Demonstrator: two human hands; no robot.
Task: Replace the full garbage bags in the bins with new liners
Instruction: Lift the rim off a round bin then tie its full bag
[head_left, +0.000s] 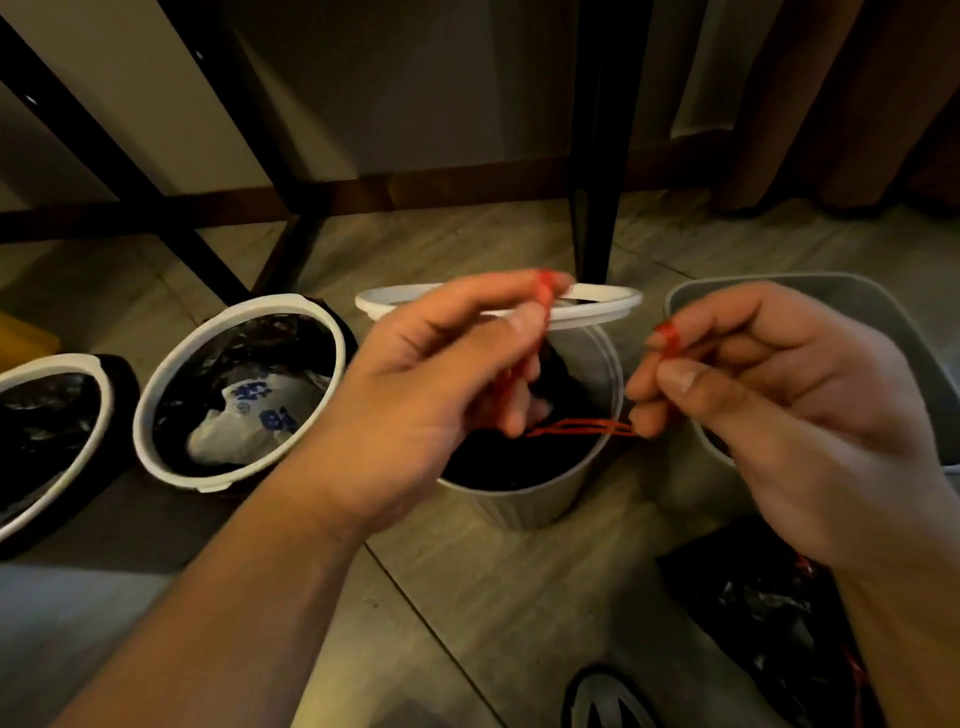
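Left hand (415, 395) and right hand (779, 415) pinch red drawstring (544, 299) between fingers (675, 374), above bin (524, 504).

We count four bins on the floor (467, 597). Centre: a grey bin (545, 499) holding a black bag (498, 462), with a white ring (597, 306) at its far rim. Above it, our left hand (415, 384) and right hand (779, 415) each pinch the red drawstring (582, 428), which is stretched between them. Left: a white-rimmed bin (141, 421) containing a white printed bag (244, 415), and a far-left bin (106, 395) beside it. Right: a second grey bin (883, 301). Near right: a crumpled black liner (753, 597).
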